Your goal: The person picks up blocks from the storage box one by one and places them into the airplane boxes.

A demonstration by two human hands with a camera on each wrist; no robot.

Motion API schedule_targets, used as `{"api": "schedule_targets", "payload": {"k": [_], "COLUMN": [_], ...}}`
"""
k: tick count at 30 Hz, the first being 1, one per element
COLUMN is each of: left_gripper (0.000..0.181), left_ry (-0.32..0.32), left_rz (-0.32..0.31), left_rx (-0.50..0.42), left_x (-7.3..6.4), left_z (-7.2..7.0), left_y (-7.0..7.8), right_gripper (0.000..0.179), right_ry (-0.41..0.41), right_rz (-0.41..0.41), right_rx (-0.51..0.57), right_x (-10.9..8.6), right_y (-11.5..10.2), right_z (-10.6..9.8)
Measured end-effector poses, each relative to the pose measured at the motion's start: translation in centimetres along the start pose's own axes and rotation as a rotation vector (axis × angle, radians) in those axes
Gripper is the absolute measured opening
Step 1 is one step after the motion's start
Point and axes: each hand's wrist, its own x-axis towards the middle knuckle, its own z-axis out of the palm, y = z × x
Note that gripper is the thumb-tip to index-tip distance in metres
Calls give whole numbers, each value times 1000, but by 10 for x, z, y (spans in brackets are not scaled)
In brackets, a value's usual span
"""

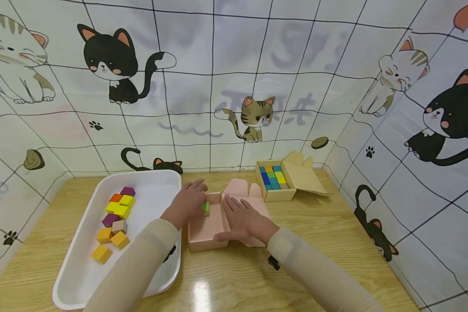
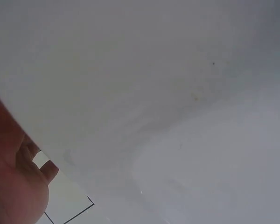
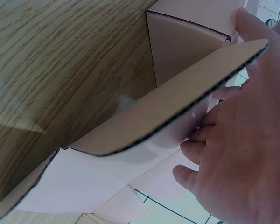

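My left hand (image 1: 187, 203) reaches over the left wall of an open pink cardboard box (image 1: 208, 245). A light green block (image 1: 206, 209) shows at its fingers, inside the box by the left wall; the hand covers part of it, and the thumb and fingers appear to pinch it. My right hand (image 1: 246, 220) lies with straight fingers on the box's folded-back lid (image 1: 257, 207), thumb along the right wall. In the right wrist view that hand (image 3: 242, 154) presses against the lid flap (image 3: 177, 100). The left wrist view shows only part of the left hand (image 2: 18, 186), beyond a white surface.
A white tray (image 1: 152, 190) stands on the left with yellow (image 1: 121, 211), purple (image 1: 111, 220), orange (image 1: 101, 254), red-orange and pale wooden blocks. At the back right is an open yellow box (image 1: 274, 196) filled with coloured blocks. Cat-print sheeting (image 1: 191, 86) surrounds the wooden table (image 1: 296, 225).
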Motion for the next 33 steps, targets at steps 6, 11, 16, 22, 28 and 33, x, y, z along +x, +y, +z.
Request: {"api": "schedule_targets", "payload": {"k": [6,11,16,22,28,33], "left_gripper": [28,30,30,27,23,21], "left_ry": [-36,-23,-5,30,41,63], "left_rz": [-11,5,10,21,5,-2], "left_rx": [63,143,165,167,141,103], "left_x": [0,-2,-1,-1,0,-1], "left_z": [-1,-2,-1,2,5,3], "left_y": [3,1,1,-1,-3,-4], "right_gripper": [113,113,113,113,113,113], "right_ry": [3,9,11,12,1,-7], "right_rz": [-6,-1,0,4,10,12], "right_rx": [-6,-10,-13,-8,-6,-6], "right_x": [0,0,-2,-2,-2,-2], "right_y": [-1,-2,-2,-2,-2,-1], "right_z": [1,1,-1,-1,0,0]}}
